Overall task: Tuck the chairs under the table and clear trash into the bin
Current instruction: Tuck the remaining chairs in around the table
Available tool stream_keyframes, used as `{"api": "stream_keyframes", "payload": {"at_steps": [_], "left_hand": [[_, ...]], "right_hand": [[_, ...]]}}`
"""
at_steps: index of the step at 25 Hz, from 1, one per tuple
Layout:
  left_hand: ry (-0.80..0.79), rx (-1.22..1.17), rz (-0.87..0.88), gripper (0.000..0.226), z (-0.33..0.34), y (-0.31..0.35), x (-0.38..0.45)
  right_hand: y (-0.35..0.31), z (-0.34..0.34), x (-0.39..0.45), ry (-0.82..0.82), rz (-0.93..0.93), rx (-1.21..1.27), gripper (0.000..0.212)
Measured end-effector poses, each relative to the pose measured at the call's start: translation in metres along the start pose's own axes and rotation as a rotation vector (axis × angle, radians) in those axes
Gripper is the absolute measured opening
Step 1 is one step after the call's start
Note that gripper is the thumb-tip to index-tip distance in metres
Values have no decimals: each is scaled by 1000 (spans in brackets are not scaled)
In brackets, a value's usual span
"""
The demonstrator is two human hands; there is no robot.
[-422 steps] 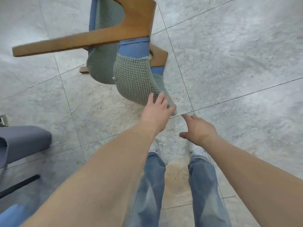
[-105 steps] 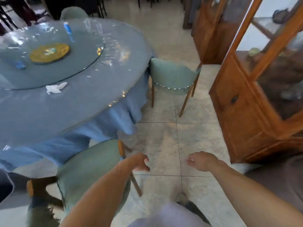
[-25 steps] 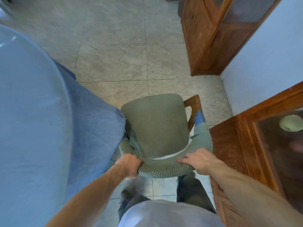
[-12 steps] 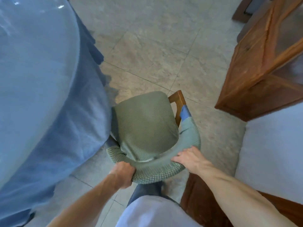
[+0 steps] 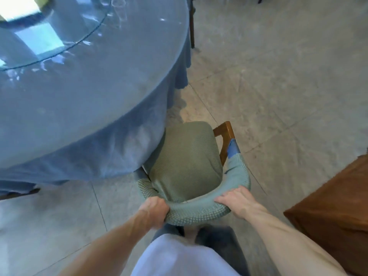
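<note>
We grip the green chair (image 5: 187,162) by its curved backrest, left hand (image 5: 154,211) with fingers curled shut around it, right hand (image 5: 238,203) clasped on top, its seat just meeting the tablecloth of the worktop (image 5: 95,92), so tucking looks part done.

Two hands, left hand (image 5: 154,210) and right hand (image 5: 237,202), are gripping one green chair (image 5: 187,162) by its backrest. One round table (image 5: 85,92) is standing beyond the grip, and one brown cabinet (image 5: 334,214) is sitting to its right.
</note>
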State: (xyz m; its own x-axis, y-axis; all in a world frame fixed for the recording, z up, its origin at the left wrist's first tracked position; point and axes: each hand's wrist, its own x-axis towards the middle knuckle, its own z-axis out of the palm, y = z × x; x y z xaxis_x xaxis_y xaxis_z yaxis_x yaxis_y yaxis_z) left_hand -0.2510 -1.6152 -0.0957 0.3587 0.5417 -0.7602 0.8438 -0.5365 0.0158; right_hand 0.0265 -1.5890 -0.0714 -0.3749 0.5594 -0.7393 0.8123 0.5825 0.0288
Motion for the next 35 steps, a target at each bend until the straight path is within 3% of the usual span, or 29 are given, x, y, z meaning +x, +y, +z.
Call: {"api": "stream_keyframes", "payload": {"at_steps": [6, 11, 15, 20, 23, 27, 32, 35], "left_hand": [[-31, -262, -257, 28, -1, 49, -3], [-51, -476, -438, 39, 41, 71, -16], [-49, -560, -472, 44, 85, 77, -31], [-26, -561, -450, 56, 95, 82, -40], [-48, -609, -421, 63, 90, 76, -39], [-314, -633, -387, 89, 64, 68, -32], [-640, -654, -303, 88, -8, 56, -11], [-552, -906, -274, 75, -81, 51, 18]], "right_hand": [[58, -38, 36, 81, -269, -203, 47], [27, -33, 50, 74, -388, -282, 30], [-2, -22, 48, 37, -518, -329, 24], [-8, -28, 42, -6, -655, -427, 40], [1, -37, 41, -46, -641, -379, 50], [24, -37, 34, -81, -572, -267, 56], [81, -51, 39, -45, -438, -154, 53], [138, -64, 49, -42, -310, -50, 44]]}}
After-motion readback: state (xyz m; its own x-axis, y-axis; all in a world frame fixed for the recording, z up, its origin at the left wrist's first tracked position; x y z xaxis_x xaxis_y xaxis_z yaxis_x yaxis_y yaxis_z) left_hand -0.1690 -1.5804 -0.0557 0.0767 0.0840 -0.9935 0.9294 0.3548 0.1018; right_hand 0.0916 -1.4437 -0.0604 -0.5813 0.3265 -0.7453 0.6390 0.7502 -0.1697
